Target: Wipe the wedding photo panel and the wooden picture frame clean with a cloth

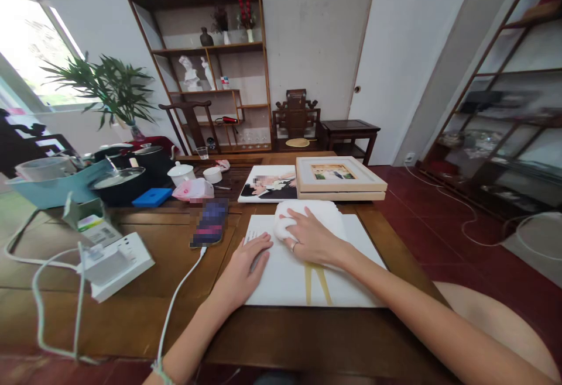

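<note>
My right hand (pixel 311 237) presses a white cloth (pixel 317 215) down on a large white photo board (pixel 302 282) that lies flat on the wooden table (pixel 175 315); its fingers curl over the cloth's left part. Flat on the board's left edge rests my left hand (pixel 246 267), fingers together and stretched out, holding nothing. Just behind the cloth sits a stack of framed pictures (pixel 340 178) and a printed photo (pixel 268 185).
A phone (pixel 209 223) on a white cable (pixel 175 300) lies left of the board. A white power strip (pixel 115 261), a blue box (pixel 151 197), pots (pixel 120 183), cups and a pink pack (pixel 193 190) crowd the left. Shelves and chairs stand behind.
</note>
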Motion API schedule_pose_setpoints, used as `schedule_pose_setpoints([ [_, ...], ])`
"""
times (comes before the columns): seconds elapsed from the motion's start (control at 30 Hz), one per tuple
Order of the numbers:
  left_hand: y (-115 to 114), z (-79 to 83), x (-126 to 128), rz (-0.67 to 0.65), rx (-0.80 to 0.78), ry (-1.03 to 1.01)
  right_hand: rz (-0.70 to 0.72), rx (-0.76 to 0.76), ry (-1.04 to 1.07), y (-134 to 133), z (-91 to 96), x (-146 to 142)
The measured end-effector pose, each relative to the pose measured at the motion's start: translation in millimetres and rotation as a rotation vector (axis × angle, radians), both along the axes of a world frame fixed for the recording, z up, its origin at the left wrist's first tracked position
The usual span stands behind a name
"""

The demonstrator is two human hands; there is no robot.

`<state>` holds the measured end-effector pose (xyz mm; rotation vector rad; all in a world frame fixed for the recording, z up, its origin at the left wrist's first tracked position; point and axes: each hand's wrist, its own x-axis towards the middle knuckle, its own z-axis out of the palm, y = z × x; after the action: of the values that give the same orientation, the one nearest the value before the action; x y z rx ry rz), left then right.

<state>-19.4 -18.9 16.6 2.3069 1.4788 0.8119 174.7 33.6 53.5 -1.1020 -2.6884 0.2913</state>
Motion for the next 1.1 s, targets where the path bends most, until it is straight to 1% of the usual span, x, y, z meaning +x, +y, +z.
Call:
schedule_pose_setpoints([
  [0.07, 0.9, -0.6, -0.1, -0.005, 0.010, -0.006, 0.049, 0.011, -0.012, -17.1, 1.2, 0.3],
  [0.27, 3.2, -3.1, -0.9, -0.013, 0.026, -0.009, 0.187, -0.051, -0.051, -93.8, 10.9, 15.3],
  [0.33, 2.9, -3.3, -0.9, -0.014, 0.021, -0.008, 0.214, -0.087, -0.055, -106.8, 12.7, 20.9],
  [0.37, 2.6, -3.2, -0.7, -0.014, 0.018, -0.006, 0.216, -0.105, -0.048, -108.5, 12.7, 23.2],
  [0.4, 2.1, -2.9, -0.6, -0.013, 0.014, -0.005, 0.207, -0.118, -0.033, -107.0, 12.1, 25.2],
  [0.47, 0.7, -1.8, -0.3, -0.009, 0.002, -0.008, 0.157, -0.120, 0.003, -95.6, 9.6, 27.1],
  [0.57, -2.1, 0.2, -0.6, 0.008, -0.021, -0.023, 0.049, -0.079, 0.010, -66.6, 4.8, 22.7],
  [0.67, -4.3, 1.4, -1.6, 0.008, -0.023, -0.051, -0.062, -0.037, -0.009, -40.4, 1.5, 8.3],
  [0.73, -4.9, 1.3, -2.2, -0.010, -0.005, -0.081, -0.121, -0.005, -0.024, -30.9, 0.3, -4.3],
  [0.77, -4.9, 1.0, -2.5, -0.018, 0.008, -0.098, -0.123, 0.017, -0.029, -28.9, 0.0, -10.4],
  [0.83, -4.8, 0.1, -3.1, -0.031, 0.032, -0.133, -0.040, 0.068, -0.028, -29.9, 0.3, -20.0],
  [0.93, -4.8, -1.2, -4.2, -0.040, 0.044, -0.180, 0.202, 0.099, -0.034, -41.4, 3.3, -24.5],
  [1.03, -5.4, -1.1, -4.8, -0.024, 0.022, -0.180, 0.398, 0.056, -0.037, -61.8, 9.5, -16.0],
  [1.1, -5.6, 0.0, -4.2, -0.008, -0.008, -0.146, 0.482, 0.002, -0.016, -77.1, 14.2, -4.8],
])
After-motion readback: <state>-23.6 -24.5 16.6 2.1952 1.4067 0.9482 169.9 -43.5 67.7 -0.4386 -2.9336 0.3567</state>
